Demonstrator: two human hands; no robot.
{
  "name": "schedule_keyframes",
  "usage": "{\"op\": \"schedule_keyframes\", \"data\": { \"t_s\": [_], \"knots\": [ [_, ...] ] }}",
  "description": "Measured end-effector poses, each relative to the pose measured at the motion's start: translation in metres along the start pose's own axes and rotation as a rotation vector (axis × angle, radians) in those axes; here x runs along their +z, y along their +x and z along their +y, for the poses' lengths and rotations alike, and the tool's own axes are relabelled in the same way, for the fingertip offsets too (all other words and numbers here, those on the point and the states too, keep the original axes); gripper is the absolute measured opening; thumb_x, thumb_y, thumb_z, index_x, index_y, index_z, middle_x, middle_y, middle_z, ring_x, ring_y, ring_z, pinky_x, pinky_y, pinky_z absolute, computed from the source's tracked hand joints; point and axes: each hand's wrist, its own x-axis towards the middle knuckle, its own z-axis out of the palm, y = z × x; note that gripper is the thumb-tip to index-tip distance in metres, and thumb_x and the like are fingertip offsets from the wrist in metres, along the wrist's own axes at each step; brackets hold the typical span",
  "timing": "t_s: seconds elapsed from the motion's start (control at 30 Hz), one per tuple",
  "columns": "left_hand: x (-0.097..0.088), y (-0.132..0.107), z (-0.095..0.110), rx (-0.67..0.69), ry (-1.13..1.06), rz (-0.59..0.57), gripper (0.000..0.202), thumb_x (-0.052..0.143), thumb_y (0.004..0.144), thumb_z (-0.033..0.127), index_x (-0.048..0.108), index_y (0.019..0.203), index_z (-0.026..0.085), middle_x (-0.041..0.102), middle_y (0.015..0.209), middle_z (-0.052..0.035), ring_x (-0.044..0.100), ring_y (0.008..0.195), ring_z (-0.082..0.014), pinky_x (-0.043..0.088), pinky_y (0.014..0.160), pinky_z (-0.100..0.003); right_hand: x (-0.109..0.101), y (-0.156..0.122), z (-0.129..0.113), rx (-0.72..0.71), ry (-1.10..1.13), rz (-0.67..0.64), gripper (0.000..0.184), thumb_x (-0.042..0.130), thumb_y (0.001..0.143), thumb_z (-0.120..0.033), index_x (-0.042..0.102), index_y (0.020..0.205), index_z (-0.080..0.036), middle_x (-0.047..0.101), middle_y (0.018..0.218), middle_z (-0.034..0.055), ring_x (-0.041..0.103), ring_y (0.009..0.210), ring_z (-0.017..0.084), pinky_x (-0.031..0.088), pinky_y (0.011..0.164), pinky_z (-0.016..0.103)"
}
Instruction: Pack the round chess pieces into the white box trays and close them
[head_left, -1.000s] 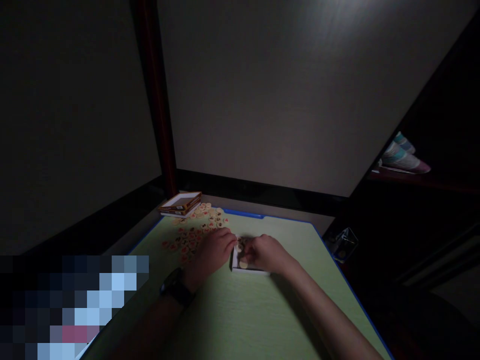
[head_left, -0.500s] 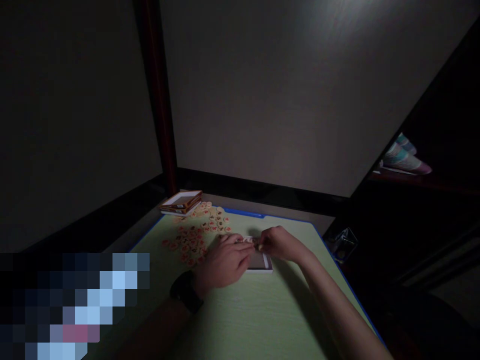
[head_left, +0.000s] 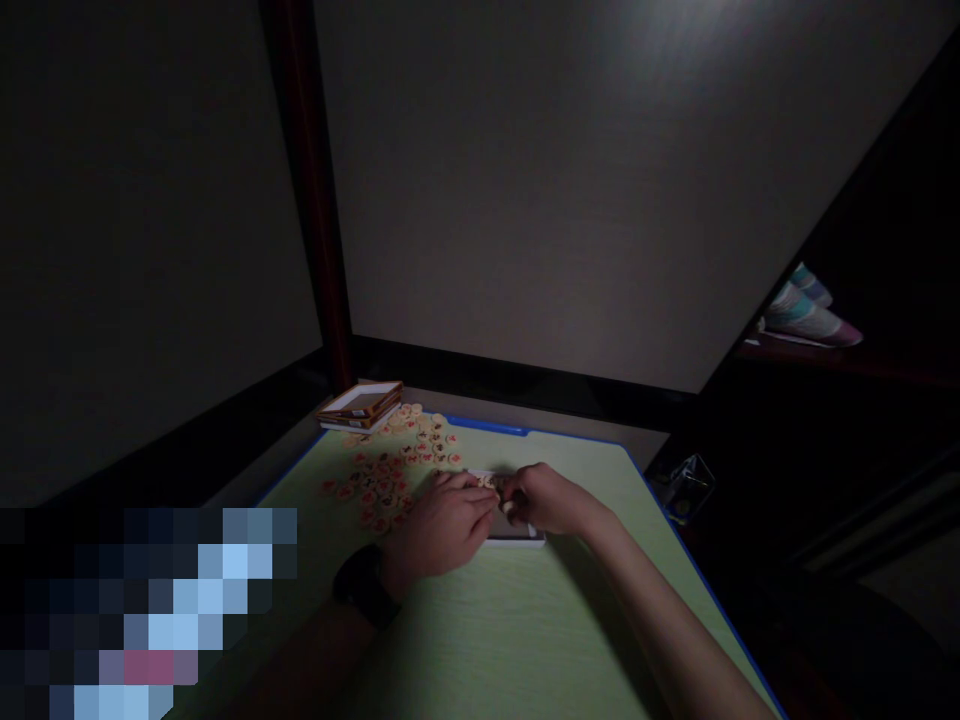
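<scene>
A shallow white-rimmed box (head_left: 517,542) lies on the green table, with a few xiangqi pieces (head_left: 486,482) along its far side. My left hand (head_left: 450,520), a dark watch on its wrist, reaches over the box's left part; its fingers are stretched out flat near those pieces. Over the right part of the box, my right hand (head_left: 544,497) is closed in a pinch, and a pale round piece (head_left: 508,508) shows at its fingertips. Many loose xiangqi pieces (head_left: 386,482) with red and dark characters are spread left of my left hand.
Brown-edged box parts (head_left: 360,405) are stacked at the table's far left corner. The green table (head_left: 480,630) has a blue edge and a blue handle (head_left: 487,427) at the back. A clear-sided container (head_left: 688,488) stands beyond its right edge. Panels rise behind.
My right hand has moved slightly left and lower over the box, and a pale piece now shows at its fingertips. My left hand has shifted slightly left.
</scene>
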Motion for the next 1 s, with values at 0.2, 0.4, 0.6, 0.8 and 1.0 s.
{"op": "schedule_keyframes", "data": {
  "t_s": [0.2, 0.4, 0.6, 0.8, 1.0],
  "knots": [
    [0.000, 0.000, 0.000, 0.008, 0.019, 0.008, 0.026, 0.050, 0.096, 0.022, 0.071, 0.112, 0.022, 0.074, 0.112, -0.0034, 0.059, 0.112, -0.0222, 0.042, 0.098, -0.041, 0.002, 0.001, 0.004, -0.007, 0.078, -0.046, 0.021, 0.065, 0.066, 0.000, 0.077, 0.071, -0.017, 0.067, 0.061, -0.0017, 0.059, 0.061, 0.012, 0.037, 0.058, 0.020],
    [0.000, 0.000, -0.001, 0.011, 0.050, 0.040, 0.020, 0.053, 0.095, 0.020, 0.073, 0.097, 0.020, 0.071, 0.099, -0.0048, 0.059, 0.101, -0.0209, 0.043, 0.094, -0.039, 0.013, 0.009, 0.012, 0.002, -0.039, 0.104, 0.016, 0.065, 0.070, -0.003, 0.074, 0.073, -0.016, 0.071, 0.075, 0.0035, 0.059, 0.069, 0.013, 0.037, 0.064, 0.021],
    [-0.001, 0.000, -0.002, -0.024, 0.097, 0.002, 0.017, 0.059, 0.089, 0.017, 0.070, 0.077, 0.018, 0.066, 0.090, -0.0051, 0.058, 0.093, -0.0196, 0.046, 0.088, -0.037, 0.014, 0.009, 0.014, 0.027, -0.054, 0.147, 0.012, 0.063, 0.072, -0.007, 0.071, 0.075, -0.016, 0.070, 0.074, 0.0044, 0.057, 0.069, 0.014, 0.034, 0.063, 0.022],
    [0.003, 0.000, -0.002, -0.036, 0.103, -0.020, 0.018, 0.057, 0.091, 0.017, 0.073, 0.083, 0.018, 0.067, 0.093, -0.0059, 0.058, 0.096, -0.0204, 0.046, 0.090, -0.037, 0.019, 0.011, 0.016, 0.049, -0.056, 0.111, 0.013, 0.062, 0.070, -0.006, 0.070, 0.072, -0.015, 0.067, 0.068, 0.0028, 0.052, 0.063, 0.012, 0.030, 0.059, 0.022],
    [0.006, 0.000, -0.002, -0.048, 0.125, 0.008, 0.019, 0.057, 0.091, 0.017, 0.074, 0.084, 0.018, 0.068, 0.094, -0.0060, 0.059, 0.097, -0.0207, 0.046, 0.092, -0.037, 0.017, 0.011, 0.014, 0.046, -0.050, 0.102, 0.011, 0.063, 0.068, -0.005, 0.069, 0.070, -0.015, 0.065, 0.067, 0.0013, 0.047, 0.062, 0.011, 0.029, 0.059, 0.022]
  ]
}}
